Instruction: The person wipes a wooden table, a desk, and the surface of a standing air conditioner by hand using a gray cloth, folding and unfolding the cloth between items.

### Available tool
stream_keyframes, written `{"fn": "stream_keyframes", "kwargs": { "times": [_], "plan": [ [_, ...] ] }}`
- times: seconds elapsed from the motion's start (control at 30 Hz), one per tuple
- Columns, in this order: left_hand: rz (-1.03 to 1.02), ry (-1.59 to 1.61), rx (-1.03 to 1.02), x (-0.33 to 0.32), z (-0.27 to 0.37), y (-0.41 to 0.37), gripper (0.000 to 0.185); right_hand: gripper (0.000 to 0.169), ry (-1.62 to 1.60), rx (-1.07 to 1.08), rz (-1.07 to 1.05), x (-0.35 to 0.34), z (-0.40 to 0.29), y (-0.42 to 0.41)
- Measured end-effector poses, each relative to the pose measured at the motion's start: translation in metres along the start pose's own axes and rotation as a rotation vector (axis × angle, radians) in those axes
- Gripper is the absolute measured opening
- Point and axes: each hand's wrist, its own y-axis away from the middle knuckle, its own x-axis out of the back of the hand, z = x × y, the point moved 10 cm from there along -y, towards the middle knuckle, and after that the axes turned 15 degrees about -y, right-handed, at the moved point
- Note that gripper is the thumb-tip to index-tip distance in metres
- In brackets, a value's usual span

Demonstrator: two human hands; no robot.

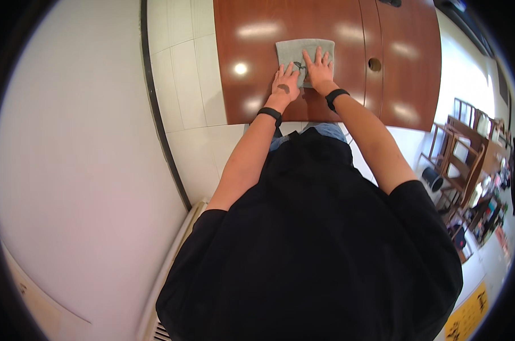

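A grey folded cloth, possibly a garment, lies flat on the polished reddish-brown wooden table. It has a dark printed design near its middle, partly covered by my hands. My left hand rests palm down at the cloth's near left corner, fingers spread and pointing away from me. Farther in, on the right half, my right hand presses flat with its fingers apart. Neither hand grips the cloth. Both wrists wear black bands.
A round cable hole and two seams lie right of the cloth. A white wall stands to my left. Wooden chairs and a dark bucket-like container are at the right. Lower right, a yellow sheet bears writing.
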Motion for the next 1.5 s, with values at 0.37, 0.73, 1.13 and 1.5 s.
{"fn": "stream_keyframes", "kwargs": {
  "times": [0.37, 0.73, 1.13, 1.5],
  "plan": [
    [0.058, -0.050, -0.016, 0.004, -0.091, 0.092, 0.050, 0.079, -0.044, 0.110, 0.059, -0.052, -0.114, 0.018],
    [-0.093, -0.243, -0.364, -0.041, -0.120, 0.133, 0.060, 0.093, -0.163, 0.030, -0.018, -0.099, -0.120, 0.052],
    [-0.561, -0.471, -0.461, -0.078, -0.006, 0.131, 0.057, 0.075, -0.198, -0.224, 0.079, -0.089, -0.015, 0.116],
    [-0.391, -0.277, -0.553, -0.052, -0.061, 0.137, 0.053, 0.088, -0.151, -0.254, 0.161, -0.091, -0.080, 0.113]
  ]
}}
